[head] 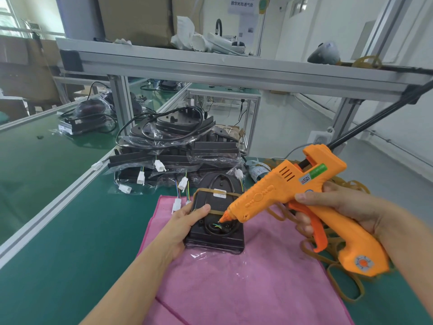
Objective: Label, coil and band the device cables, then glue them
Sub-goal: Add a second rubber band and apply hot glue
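Note:
My left hand (186, 221) grips the left edge of a black device (214, 238) lying on a pink cloth (246, 277). A tan rubber band (210, 190) crosses the device, next to a small white label (219, 193). Its black cable (218, 228) is coiled in a recess, with coloured wire ends showing. My right hand (346, 207) holds an orange glue gun (293, 198), fingers curled round its handle and trigger. The nozzle tip (222, 218) points down-left and sits right at the wire ends.
A stack of bagged black devices (173, 141) with white connectors (159, 165) lies behind the cloth. Loose rubber bands (339, 270) lie to the right under the gun. An aluminium frame shelf (210, 66) runs overhead. The green conveyor belt (35, 165) runs along the left.

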`<action>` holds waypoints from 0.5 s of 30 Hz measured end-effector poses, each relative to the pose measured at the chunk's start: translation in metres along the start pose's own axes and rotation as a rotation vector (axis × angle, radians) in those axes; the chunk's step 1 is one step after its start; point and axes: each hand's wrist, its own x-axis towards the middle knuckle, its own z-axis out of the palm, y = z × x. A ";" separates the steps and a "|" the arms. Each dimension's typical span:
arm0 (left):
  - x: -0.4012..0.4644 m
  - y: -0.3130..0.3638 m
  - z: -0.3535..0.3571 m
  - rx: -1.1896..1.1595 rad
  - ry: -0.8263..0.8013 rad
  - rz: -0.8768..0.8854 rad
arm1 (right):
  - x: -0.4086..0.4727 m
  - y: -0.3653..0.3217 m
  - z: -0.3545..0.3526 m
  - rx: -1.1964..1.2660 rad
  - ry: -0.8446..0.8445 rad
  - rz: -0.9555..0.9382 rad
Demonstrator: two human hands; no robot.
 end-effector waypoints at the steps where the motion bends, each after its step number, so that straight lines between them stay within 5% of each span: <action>1: 0.000 0.000 0.000 0.003 -0.002 0.001 | 0.000 0.002 -0.002 -0.015 0.011 -0.002; 15: 0.001 0.000 -0.001 0.013 0.005 0.002 | 0.005 -0.006 0.008 0.044 0.021 0.021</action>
